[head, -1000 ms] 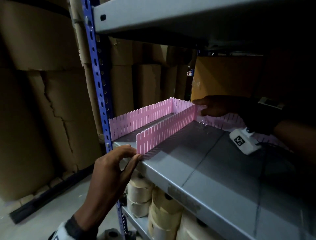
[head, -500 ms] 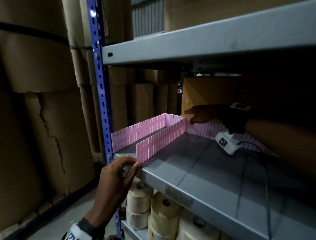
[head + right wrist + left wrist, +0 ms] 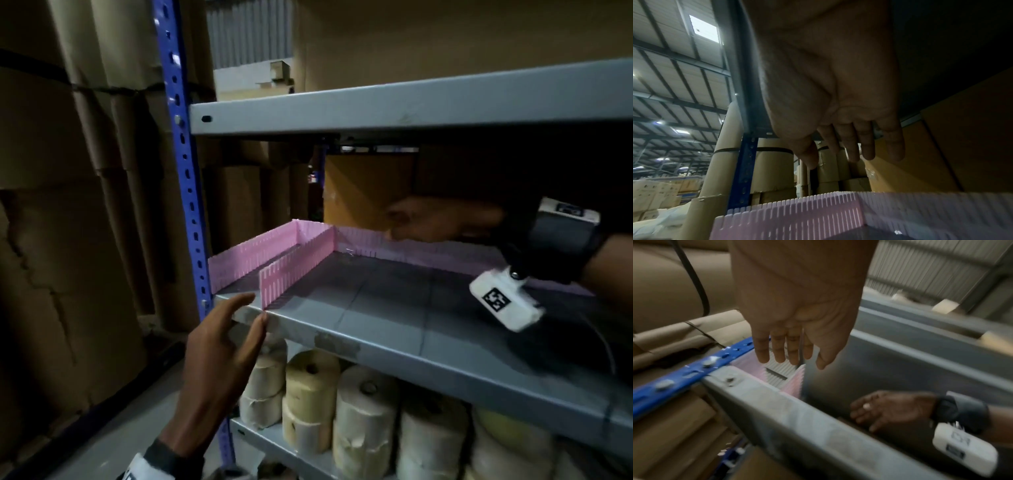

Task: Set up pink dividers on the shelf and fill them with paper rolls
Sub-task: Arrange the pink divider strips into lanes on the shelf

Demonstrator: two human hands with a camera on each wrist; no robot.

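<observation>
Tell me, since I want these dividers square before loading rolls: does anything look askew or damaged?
Nothing stands out. The pink dividers stand upright on the grey shelf, joined at the back corner. The left hand is at the shelf's front edge, and the right hand hovers over the back strip.

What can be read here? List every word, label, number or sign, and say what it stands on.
No word or number is legible.
White wrist camera: a black-and-white square code pattern, no letters.
Wristband label: dark marks, too blurred to read.
Cardboard boxes: faint printing, too small to read.
</observation>
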